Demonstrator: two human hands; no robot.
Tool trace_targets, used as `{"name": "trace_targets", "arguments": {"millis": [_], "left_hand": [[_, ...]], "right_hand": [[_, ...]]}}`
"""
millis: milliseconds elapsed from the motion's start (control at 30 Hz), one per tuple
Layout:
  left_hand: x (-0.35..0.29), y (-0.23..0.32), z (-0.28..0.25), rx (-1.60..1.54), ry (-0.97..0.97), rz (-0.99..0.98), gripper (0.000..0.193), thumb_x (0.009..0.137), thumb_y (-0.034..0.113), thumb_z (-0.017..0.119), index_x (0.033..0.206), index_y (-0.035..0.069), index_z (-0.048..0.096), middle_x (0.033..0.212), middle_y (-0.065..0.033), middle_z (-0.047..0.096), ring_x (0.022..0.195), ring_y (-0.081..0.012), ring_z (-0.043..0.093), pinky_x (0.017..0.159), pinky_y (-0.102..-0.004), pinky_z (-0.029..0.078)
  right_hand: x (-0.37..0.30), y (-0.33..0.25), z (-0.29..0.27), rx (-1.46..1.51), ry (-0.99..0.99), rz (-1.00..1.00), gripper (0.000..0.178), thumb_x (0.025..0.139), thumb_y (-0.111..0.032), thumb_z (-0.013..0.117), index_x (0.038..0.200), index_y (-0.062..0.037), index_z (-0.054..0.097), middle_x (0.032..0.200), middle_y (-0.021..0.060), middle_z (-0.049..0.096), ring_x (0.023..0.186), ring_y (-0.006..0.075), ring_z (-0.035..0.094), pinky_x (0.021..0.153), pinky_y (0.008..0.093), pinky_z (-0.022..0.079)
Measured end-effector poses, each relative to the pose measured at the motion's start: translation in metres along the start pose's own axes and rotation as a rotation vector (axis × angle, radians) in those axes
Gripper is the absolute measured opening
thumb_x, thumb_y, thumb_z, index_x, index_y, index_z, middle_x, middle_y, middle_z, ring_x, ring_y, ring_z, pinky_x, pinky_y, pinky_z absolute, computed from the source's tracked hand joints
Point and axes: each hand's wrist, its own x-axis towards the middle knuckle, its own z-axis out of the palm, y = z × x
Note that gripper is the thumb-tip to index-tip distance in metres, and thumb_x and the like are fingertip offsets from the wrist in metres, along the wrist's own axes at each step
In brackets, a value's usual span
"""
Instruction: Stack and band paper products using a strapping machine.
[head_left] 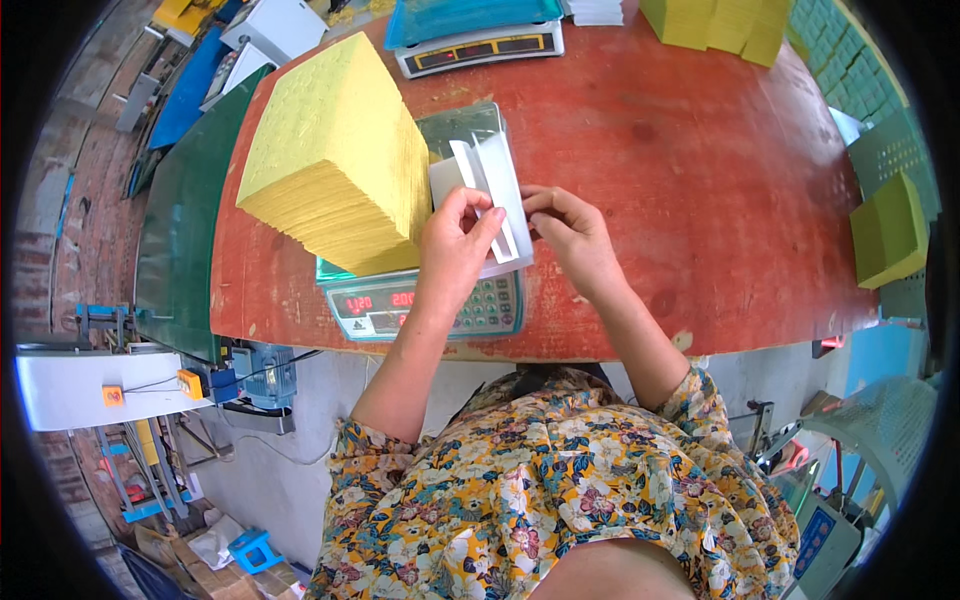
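A thin bundle of white sheets [491, 170], some folded over, stands above the right part of a counting scale [430, 305]. My left hand [455, 245] pinches its near end between thumb and fingers. At the sheets' right edge, the curled fingers of my right hand [572, 240] close on the outer sheet; their tips are partly hidden. Just left of the sheets a tall block of stacked yellow paper [340, 165] rests on the scale and covers much of it. The scale's lit red display and keypad face me.
A red worn table [680, 200] carries everything. At its far side are a second scale [480, 45] with a blue pan, white sheets [595, 10] and yellow paper blocks [720, 25]. Another yellow block [890, 230] is at the right. A dark green surface [185, 230] adjoins at left.
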Motion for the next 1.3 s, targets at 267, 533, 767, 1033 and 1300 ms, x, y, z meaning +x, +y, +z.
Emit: {"name": "trace_targets", "arguments": {"millis": [267, 533, 767, 1033, 1300], "left_hand": [[0.012, -0.010, 0.001, 0.017, 0.078, 0.039, 0.007, 0.092, 0.008, 0.062, 0.095, 0.002, 0.061, 0.074, -0.0020, 0.060, 0.066, -0.0081, 0.055, 0.055, -0.0274, 0.049], [-0.001, -0.023, 0.011, 0.237, 0.254, 0.320, 0.008, 0.089, 0.006, 0.063, 0.096, 0.002, 0.062, 0.074, -0.0102, 0.065, 0.065, -0.0136, 0.062, 0.060, -0.0302, 0.050], [-0.045, 0.021, 0.007, 0.240, 0.285, 0.461, 0.015, 0.088, 0.001, 0.062, 0.103, 0.003, 0.060, 0.078, -0.0139, 0.064, 0.067, -0.0183, 0.062, 0.064, -0.0319, 0.049], [-0.101, 0.090, 0.004, -0.492, -0.327, 0.463, 0.056, 0.088, -0.005, 0.057, 0.142, 0.000, 0.042, 0.111, -0.0117, 0.066, 0.090, -0.0189, 0.065, 0.083, -0.0307, 0.051], [-0.036, -0.093, 0.106, 0.244, -0.509, 0.023, 0.002, 0.085, 0.002, 0.061, 0.085, 0.001, 0.059, 0.077, -0.0078, 0.065, 0.073, -0.0152, 0.063, 0.063, -0.0342, 0.048]], "right_hand": [[0.018, -0.031, 0.005, -0.596, 0.078, -0.315, 0.020, 0.086, -0.002, 0.062, 0.106, 0.0012, 0.065, 0.098, 0.0167, 0.066, 0.083, 0.0247, 0.066, 0.072, 0.0329, 0.052], [0.029, -0.037, 0.030, -0.693, 0.079, -0.171, 0.038, 0.083, -0.016, 0.069, 0.115, 0.0027, 0.062, 0.075, 0.0197, 0.067, 0.066, 0.0243, 0.067, 0.061, 0.0349, 0.052], [0.008, -0.033, 0.033, -0.734, 0.169, -0.253, 0.015, 0.080, -0.005, 0.069, 0.090, 0.0052, 0.065, 0.066, 0.0108, 0.061, 0.063, 0.0089, 0.054, 0.058, 0.0282, 0.047], [-0.042, -0.079, -0.056, -0.383, 0.647, -0.304, 0.024, 0.088, -0.009, 0.064, 0.071, -0.0002, 0.050, 0.064, -0.0034, 0.044, 0.064, 0.0056, 0.040, 0.053, 0.0276, 0.036], [-0.138, -0.037, -0.193, -0.560, 1.045, -0.181, 0.024, 0.087, -0.017, 0.067, 0.078, 0.0029, 0.058, 0.065, 0.0062, 0.054, 0.064, 0.0107, 0.047, 0.058, 0.0324, 0.042]]}}
